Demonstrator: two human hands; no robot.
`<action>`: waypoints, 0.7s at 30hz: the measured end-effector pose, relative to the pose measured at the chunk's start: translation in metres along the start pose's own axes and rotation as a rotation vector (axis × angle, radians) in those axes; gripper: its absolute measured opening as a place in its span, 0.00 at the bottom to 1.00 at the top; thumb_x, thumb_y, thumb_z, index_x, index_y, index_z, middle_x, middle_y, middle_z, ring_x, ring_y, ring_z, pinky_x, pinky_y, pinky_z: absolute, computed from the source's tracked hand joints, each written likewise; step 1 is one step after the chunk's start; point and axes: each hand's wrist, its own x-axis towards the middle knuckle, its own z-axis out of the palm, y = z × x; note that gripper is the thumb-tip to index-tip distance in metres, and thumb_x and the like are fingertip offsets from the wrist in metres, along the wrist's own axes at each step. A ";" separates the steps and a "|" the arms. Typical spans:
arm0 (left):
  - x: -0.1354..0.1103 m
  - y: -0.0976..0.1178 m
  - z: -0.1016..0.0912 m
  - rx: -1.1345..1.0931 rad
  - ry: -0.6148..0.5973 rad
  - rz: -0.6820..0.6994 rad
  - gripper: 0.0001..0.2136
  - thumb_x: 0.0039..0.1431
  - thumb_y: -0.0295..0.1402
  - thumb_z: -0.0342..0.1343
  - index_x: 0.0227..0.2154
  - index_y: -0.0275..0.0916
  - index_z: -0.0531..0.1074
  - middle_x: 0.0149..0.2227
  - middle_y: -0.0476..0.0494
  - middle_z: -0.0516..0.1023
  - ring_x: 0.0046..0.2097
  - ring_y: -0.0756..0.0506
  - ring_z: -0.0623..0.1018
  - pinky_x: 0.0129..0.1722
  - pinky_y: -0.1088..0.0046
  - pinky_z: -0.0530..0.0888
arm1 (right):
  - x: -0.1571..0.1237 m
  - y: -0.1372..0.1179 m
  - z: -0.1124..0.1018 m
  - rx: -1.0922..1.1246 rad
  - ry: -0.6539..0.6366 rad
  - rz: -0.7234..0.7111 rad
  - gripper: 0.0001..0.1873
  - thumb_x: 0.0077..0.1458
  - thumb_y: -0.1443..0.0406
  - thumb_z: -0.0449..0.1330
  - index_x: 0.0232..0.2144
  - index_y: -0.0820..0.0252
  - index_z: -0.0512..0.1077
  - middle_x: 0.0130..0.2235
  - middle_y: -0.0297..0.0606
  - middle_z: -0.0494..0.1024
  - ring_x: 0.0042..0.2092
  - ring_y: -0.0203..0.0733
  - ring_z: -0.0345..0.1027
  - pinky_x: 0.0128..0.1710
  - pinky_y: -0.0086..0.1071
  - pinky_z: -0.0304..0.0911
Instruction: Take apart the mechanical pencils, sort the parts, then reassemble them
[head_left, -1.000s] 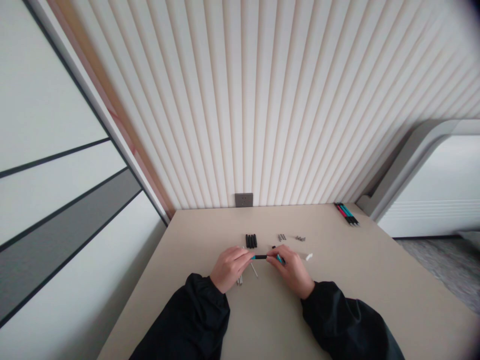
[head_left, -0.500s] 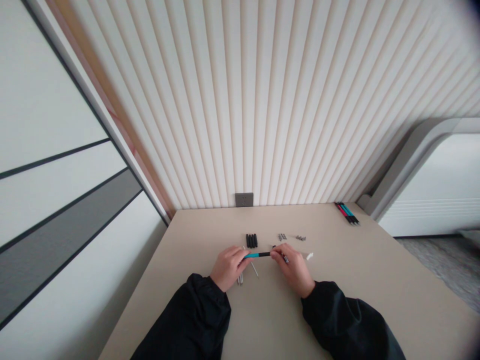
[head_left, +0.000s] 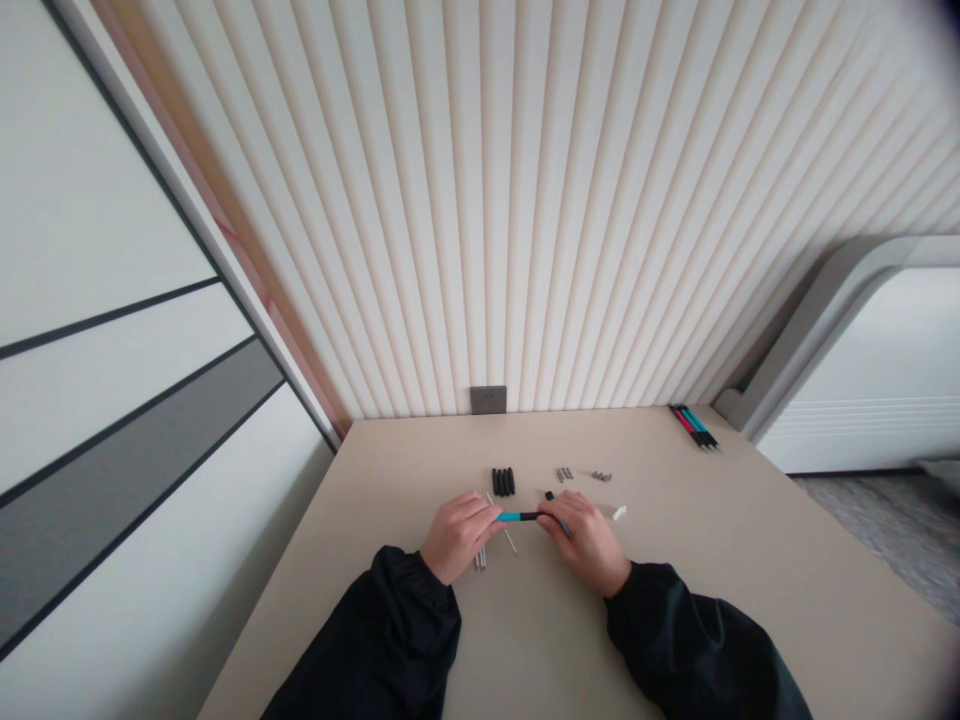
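A blue-and-black pen (head_left: 519,517) lies level between my two hands above the table. My left hand (head_left: 461,533) is closed around its blue end. The fingers of my right hand (head_left: 586,540) pinch its black end; the tip is hidden behind them. A black-ended piece (head_left: 550,495) shows beside my right fingers, mostly covered by that hand. Thin white refills (head_left: 481,560) lie by my left hand, partly hidden, and another refill (head_left: 511,541) lies under the pen. Just beyond the hands is a row of several black sleeves (head_left: 503,482).
On the beige table (head_left: 420,450) are small grey metal parts (head_left: 564,474), a second group of grey parts (head_left: 601,477) and small white pieces (head_left: 619,513). Several pens (head_left: 694,428) lie at the back right corner. A ribbed wall with a dark socket (head_left: 488,400) stands behind.
The pen and my right fingers have shifted slightly toward me. More of the black-ended piece beside my right hand now shows. My left hand stays nearly in place.
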 end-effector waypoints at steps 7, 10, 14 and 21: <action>0.000 0.000 0.000 -0.005 0.004 0.019 0.10 0.65 0.35 0.51 0.35 0.37 0.74 0.26 0.47 0.71 0.30 0.48 0.70 0.30 0.73 0.70 | -0.001 -0.002 0.000 -0.033 -0.051 0.001 0.16 0.66 0.61 0.47 0.31 0.57 0.72 0.27 0.37 0.72 0.33 0.41 0.63 0.37 0.34 0.56; -0.001 -0.001 0.002 -0.008 0.003 0.011 0.09 0.65 0.35 0.51 0.35 0.37 0.74 0.26 0.47 0.72 0.30 0.48 0.71 0.31 0.73 0.71 | -0.002 -0.002 0.000 -0.037 -0.056 0.026 0.19 0.66 0.60 0.45 0.29 0.57 0.71 0.27 0.37 0.71 0.32 0.41 0.63 0.37 0.34 0.57; -0.003 -0.002 0.004 -0.016 0.027 -0.022 0.09 0.65 0.36 0.51 0.35 0.36 0.73 0.26 0.47 0.72 0.30 0.48 0.72 0.30 0.74 0.70 | 0.000 -0.002 -0.002 0.008 -0.027 0.049 0.15 0.65 0.59 0.49 0.34 0.57 0.72 0.30 0.38 0.74 0.34 0.42 0.66 0.38 0.35 0.59; -0.005 -0.005 0.005 -0.024 0.057 -0.076 0.09 0.65 0.35 0.51 0.38 0.36 0.73 0.27 0.47 0.72 0.31 0.48 0.72 0.31 0.73 0.70 | 0.001 0.001 -0.004 0.076 0.094 0.067 0.11 0.64 0.60 0.52 0.38 0.56 0.73 0.34 0.39 0.77 0.37 0.43 0.69 0.41 0.37 0.62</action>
